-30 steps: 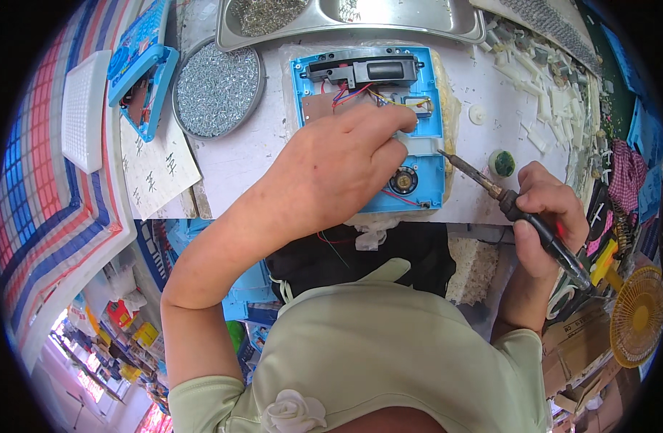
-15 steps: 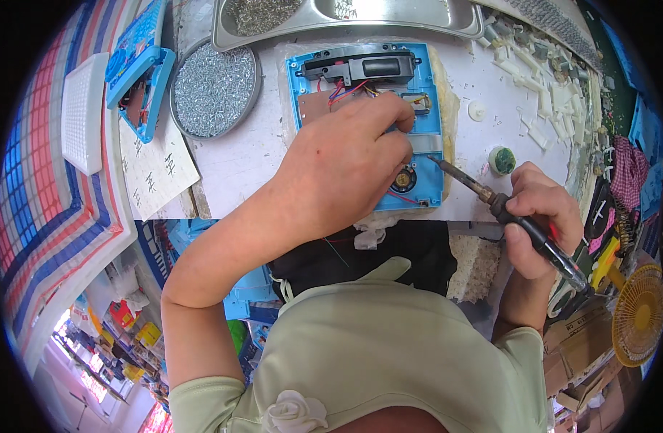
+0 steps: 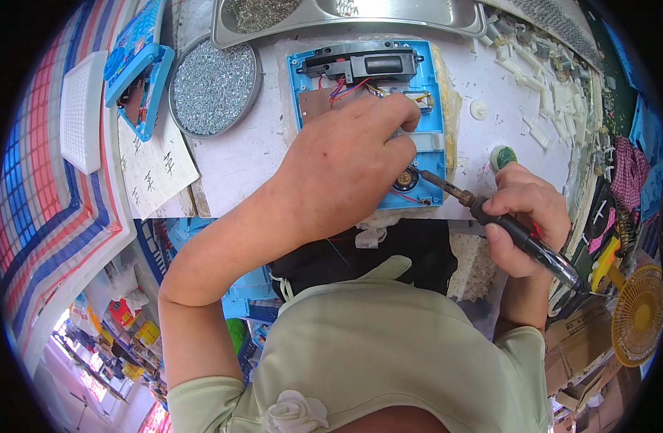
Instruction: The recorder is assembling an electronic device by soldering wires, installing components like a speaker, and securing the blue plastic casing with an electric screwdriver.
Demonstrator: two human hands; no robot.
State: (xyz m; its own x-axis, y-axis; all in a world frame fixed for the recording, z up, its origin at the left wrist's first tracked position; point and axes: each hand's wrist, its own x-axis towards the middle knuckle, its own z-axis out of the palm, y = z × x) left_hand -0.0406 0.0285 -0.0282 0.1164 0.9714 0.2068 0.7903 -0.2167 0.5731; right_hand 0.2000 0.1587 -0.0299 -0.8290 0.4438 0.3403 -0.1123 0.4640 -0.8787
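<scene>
A blue plastic casing [image 3: 434,155] lies on the table in front of me, its inside facing up. It holds a black module [image 3: 383,66], a brown circuit board [image 3: 315,103], coloured wires and a small round speaker [image 3: 403,179]. My left hand [image 3: 353,155] is over the casing's middle, fingers curled down and bent together; what they pinch, if anything, is hidden beneath the hand. My right hand [image 3: 526,213] is closed round the black handle of a soldering iron [image 3: 506,224]. The iron's tip points left, beside the speaker and close to my left fingers.
A round tray of small metal screws [image 3: 214,86] stands left, near a second blue casing [image 3: 145,97] and a white perforated board [image 3: 84,112]. A steel tray [image 3: 346,30] lies behind. White plastic pieces [image 3: 544,101], a small green-topped jar [image 3: 502,156] and a yellow fan [image 3: 638,314] are right.
My right hand has brought the soldering iron left and slightly down, its tip moving from the casing's right edge to beside the speaker. My left hand has barely shifted.
</scene>
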